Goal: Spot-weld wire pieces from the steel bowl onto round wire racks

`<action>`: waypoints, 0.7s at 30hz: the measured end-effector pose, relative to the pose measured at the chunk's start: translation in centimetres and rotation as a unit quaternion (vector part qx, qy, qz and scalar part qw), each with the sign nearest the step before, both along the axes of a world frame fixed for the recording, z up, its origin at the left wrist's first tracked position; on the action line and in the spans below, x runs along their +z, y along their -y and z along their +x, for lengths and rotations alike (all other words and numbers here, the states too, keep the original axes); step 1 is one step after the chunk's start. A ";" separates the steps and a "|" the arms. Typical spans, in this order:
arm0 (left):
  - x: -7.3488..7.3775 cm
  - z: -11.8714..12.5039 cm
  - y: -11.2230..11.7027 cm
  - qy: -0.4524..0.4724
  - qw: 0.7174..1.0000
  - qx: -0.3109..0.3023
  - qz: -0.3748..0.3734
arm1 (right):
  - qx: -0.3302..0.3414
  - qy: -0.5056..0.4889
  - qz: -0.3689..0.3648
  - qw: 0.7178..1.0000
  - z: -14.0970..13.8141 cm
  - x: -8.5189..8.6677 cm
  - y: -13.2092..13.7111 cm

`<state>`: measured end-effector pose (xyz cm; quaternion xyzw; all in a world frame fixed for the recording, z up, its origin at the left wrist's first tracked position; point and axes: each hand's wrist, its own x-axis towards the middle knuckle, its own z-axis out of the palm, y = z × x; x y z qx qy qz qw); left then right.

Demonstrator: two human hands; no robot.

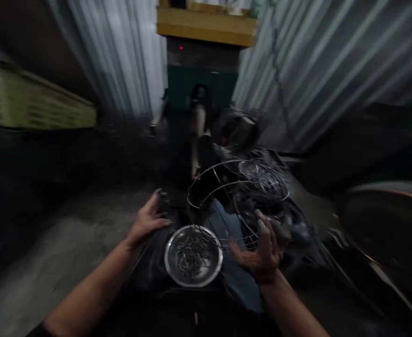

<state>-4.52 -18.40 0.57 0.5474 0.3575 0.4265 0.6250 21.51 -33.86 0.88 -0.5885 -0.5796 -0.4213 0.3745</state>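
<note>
My left hand (pixel 151 216) is raised left of a round metal bowl (pixel 169 252), its thumb apart from the fingers and nothing visible in it. Dark coverings or grime show on its fingertips. Small thin metal pieces (pixel 191 255) lie in the bowl, which rests at my lap. To the right, my right hand (pixel 263 243) has its fingers stretched upward and its thumb spread. Close beside that hand is a tilted round wire frame (pixel 239 182) of thin rings and cross wires. Blur hides whether the thumb touches its lower ring.
Ahead stands a dark green machine (pixel 202 77) with a yellow top (pixel 206 28) and a red light. More wire frames (pixel 269 180) pile up at right. A yellow crate (pixel 47 103) is at left, and a large round container (pixel 388 206) at far right. Corrugated metal sheets (pixel 121 56) flank the machine.
</note>
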 end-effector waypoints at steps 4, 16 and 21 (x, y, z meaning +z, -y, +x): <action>-1.1 1.8 -1.4 0.056 0.998 -0.002 0.000 | 0.079 -0.027 -0.038 0.996 -2.6 -3.6 -5.8; -5.9 4.9 -9.8 -0.026 0.996 0.007 0.082 | 0.064 -0.460 -0.254 0.848 5.3 -4.4 -14.0; -6.7 5.6 -11.9 -0.048 0.990 0.005 0.132 | 0.127 -0.524 -0.324 0.777 7.6 -6.0 -16.6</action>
